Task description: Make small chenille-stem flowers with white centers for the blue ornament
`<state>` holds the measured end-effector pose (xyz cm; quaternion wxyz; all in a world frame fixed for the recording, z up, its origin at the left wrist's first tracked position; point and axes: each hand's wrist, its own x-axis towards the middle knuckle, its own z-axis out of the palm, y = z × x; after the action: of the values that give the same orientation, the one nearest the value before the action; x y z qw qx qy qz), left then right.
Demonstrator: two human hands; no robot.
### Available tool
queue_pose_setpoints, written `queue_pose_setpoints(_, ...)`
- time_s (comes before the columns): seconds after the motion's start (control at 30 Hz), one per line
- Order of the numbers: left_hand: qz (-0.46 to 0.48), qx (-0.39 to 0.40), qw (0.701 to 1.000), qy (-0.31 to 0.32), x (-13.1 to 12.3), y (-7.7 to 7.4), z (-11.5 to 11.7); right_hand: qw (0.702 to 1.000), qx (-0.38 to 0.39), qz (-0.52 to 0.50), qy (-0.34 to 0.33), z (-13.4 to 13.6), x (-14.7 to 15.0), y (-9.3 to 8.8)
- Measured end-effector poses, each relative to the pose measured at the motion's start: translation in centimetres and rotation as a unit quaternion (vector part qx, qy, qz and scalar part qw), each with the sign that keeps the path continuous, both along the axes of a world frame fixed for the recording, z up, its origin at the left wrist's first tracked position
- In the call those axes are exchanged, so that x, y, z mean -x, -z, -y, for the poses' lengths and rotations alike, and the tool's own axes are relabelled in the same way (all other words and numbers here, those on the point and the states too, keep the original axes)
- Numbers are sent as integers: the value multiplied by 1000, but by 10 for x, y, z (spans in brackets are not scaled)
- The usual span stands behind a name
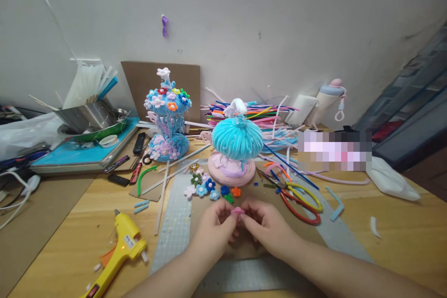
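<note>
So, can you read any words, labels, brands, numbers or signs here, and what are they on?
No text is readable.
Yellow glue gun: white label, print too small and blurred.
Dark pen-like stick: pale marks, too blurred.
Cutting mat: grid lines show, but no readable numbers.

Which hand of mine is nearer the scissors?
Right. Your right hand is just left of the scissors; your left hand is farther left, across the pink piece.
</note>
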<state>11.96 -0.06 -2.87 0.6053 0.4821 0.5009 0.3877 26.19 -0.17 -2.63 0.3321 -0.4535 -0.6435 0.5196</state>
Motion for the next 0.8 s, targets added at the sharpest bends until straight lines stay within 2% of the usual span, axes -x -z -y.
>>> queue_pose_setpoints(0.3,-38,-26,999,5,2,7,2,999,-24,32,9,1,0,3)
queue_pose_setpoints(0.53,-32,-25,999,-5,1,3,3,1000,8,18,-1,1,1,1)
queue_pose_setpoints(0.8,-17,-2,1000,-3,1,2,3,999,-12,35,-7,-1,-1,3)
